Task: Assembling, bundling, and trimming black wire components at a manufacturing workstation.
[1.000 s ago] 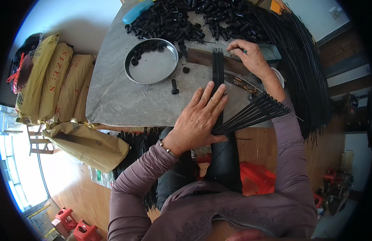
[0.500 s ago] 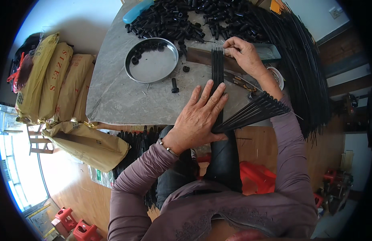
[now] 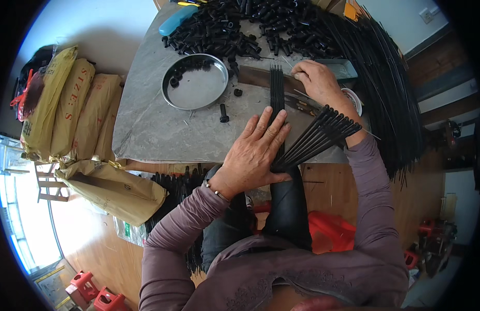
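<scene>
My left hand (image 3: 256, 154) lies flat, fingers stretched, over a row of thin black rods (image 3: 276, 85) at the table's front edge. Their thin tips point away from me. To the right of that hand, a fan of black rods with knobbed ends (image 3: 323, 132) spreads out, its narrow end by my thumb. My right hand (image 3: 318, 80) is closed in a pinch above the table, right of the rod tips. What its fingers hold is hidden. A thin pale wire (image 3: 374, 136) sticks out beyond my right wrist.
A round metal pan (image 3: 198, 93) holds small black parts. Black tubular pieces (image 3: 219, 36) are heaped behind it. Long black strands (image 3: 390, 98) hang over the table's right side. A dark wooden bar (image 3: 253, 76) and a green tray (image 3: 336, 68) lie nearby. Brown sacks (image 3: 76, 111) stand left.
The view has shifted slightly. My right hand has moved a little right and nearer, away from the rod tips. The knobbed fan has swung upward and away from me. My left hand stays put.
</scene>
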The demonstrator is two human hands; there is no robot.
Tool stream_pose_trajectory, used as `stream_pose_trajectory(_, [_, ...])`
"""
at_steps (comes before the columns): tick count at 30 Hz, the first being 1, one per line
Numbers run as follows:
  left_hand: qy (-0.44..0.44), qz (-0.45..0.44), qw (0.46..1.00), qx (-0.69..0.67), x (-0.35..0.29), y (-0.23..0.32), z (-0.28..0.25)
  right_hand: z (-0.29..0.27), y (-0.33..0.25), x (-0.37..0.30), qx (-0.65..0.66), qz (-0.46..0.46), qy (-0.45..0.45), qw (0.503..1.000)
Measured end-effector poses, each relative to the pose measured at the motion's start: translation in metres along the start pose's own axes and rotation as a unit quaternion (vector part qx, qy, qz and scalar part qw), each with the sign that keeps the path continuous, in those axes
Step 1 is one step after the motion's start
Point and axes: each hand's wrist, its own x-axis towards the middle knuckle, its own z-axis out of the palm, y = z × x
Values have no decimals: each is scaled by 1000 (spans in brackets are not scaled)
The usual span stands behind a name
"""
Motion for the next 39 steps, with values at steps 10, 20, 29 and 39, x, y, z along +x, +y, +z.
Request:
stream_pose_trajectory(10, [-11,-12,1000,-10,-6,8,-1,-29,59,23,-77,100,117,985])
stream_pose_trajectory(20, [-16,-22,999,-18,-10,14,-3,-42,81,8,-164,120,-77,976])
stream_pose_trajectory(29, [-23,-26,999,-22,-10,14,-2,-33,91,-5,-132,72,-17,988])
stream_pose_trajectory(39, [-17,-23,999,-20,-11,14,-2,-52,69,-1,-139,28,143,980])
